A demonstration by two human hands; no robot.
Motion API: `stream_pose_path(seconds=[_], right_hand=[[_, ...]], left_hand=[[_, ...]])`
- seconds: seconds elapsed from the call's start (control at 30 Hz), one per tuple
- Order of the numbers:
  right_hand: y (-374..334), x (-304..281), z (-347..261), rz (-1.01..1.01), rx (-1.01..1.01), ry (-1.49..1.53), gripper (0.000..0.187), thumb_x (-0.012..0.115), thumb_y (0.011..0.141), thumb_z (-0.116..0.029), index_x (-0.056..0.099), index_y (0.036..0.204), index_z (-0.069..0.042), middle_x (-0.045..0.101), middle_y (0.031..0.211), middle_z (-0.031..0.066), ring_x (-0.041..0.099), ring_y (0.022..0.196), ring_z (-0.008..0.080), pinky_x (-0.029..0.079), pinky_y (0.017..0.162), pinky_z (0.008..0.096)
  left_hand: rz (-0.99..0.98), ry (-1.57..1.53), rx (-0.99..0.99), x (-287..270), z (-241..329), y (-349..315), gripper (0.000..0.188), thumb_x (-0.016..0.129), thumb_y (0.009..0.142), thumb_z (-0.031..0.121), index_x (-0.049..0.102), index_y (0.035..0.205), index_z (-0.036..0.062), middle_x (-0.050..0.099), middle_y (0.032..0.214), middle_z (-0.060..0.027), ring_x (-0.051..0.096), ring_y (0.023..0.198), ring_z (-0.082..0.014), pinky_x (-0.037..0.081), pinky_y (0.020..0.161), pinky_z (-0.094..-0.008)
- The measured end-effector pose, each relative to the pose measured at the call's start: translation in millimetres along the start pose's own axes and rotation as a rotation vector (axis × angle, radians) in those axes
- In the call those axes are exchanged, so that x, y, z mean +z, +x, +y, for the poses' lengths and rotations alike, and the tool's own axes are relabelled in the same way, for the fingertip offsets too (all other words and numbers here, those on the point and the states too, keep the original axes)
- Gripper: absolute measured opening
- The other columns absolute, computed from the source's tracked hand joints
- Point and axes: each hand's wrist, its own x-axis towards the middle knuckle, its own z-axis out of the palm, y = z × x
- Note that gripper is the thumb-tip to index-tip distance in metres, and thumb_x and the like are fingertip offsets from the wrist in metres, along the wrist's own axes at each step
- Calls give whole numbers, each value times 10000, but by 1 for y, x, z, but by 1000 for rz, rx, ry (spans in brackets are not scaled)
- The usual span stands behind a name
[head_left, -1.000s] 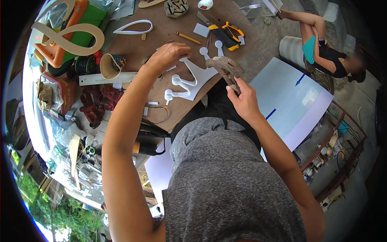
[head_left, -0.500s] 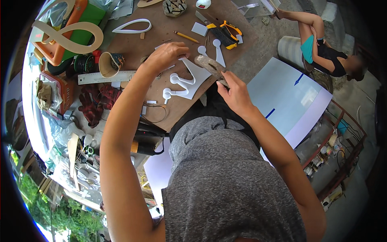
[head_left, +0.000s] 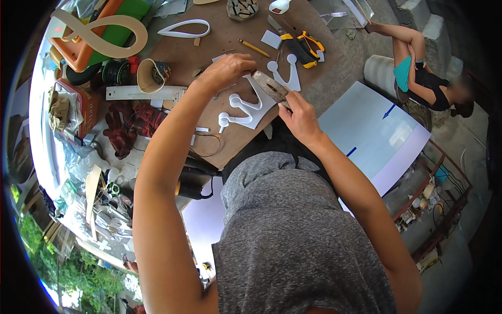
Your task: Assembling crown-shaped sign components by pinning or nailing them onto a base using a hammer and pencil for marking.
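My right hand (head_left: 302, 119) grips a worn grey pair of pliers (head_left: 270, 87), its head pointing toward my left fingers. My left hand (head_left: 232, 69) is bent down with fingertips pinched together just beyond the pliers' head. What those fingers hold, if anything, is too small to make out. Under both hands lies a white crown-shaped cutout (head_left: 254, 116) with round knobs on its points, near the table's front edge. The pliers cover part of its upper right side. Whether they touch it I cannot tell.
On the brown table (head_left: 230, 42) lie a pencil (head_left: 254, 48), a yellow-black cutter knife (head_left: 298, 49), another white knobbed piece (head_left: 286, 78) and a steel ruler (head_left: 146, 93). A cup (head_left: 152, 76) stands left. A large white sheet (head_left: 366, 131) is at right; a person (head_left: 426, 78) sits beyond.
The pliers' head has come closer to my left fingertips, over the crown-shaped cutout. My left hand has shifted slightly right in the picture, and the whole view has turned a little.
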Motion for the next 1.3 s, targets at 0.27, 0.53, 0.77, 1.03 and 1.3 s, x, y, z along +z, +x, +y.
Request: stream_pose_path(seconds=[0.27, 0.53, 0.77, 1.03, 1.3], right_hand=[[-2, 2, -2, 55, -38, 6, 509, 680, 836, 28, 550, 1328, 1, 592, 931, 181, 648, 765, 396, 543, 671, 448], [-4, 8, 3, 28, -1, -37, 491, 675, 847, 16, 546, 1321, 9, 599, 945, 172, 646, 779, 400, 543, 669, 458], [-9, -2, 0, 143, -60, 59, 481, 676, 855, 10, 555, 1320, -10, 603, 931, 176, 640, 758, 389, 540, 673, 443], [-30, -31, 5, 201, 36, 64, 432, 675, 905, -8, 569, 1323, 24, 654, 1076, 239, 670, 907, 426, 547, 746, 419], [-56, -47, 11, 158, 119, 22, 353, 677, 904, -33, 596, 1238, 46, 640, 997, 235, 659, 871, 439, 539, 724, 439]], left_hand=[[-6, 16, 18, -1, -1, -1, 120, 680, 848, 60, 656, 963, 32, 639, 942, -125, 644, 899, -381, 518, 764, -475], [-24, 13, 16, -2, 3, 0, 119, 677, 849, 60, 664, 965, 37, 636, 941, -127, 644, 893, -380, 518, 760, -468], [-45, 1, -39, -6, 8, 1, 112, 668, 857, 18, 636, 963, 29, 657, 936, -130, 657, 913, -374, 528, 776, -465], [-15, -55, -158, -10, 12, -8, 159, 639, 875, -22, 646, 1024, 35, 686, 1040, -137, 666, 964, -384, 541, 824, -448], [274, 5, -388, -17, 46, -10, 241, 561, 887, -57, 663, 1088, 30, 671, 1057, -179, 660, 969, -403, 530, 839, -456]])
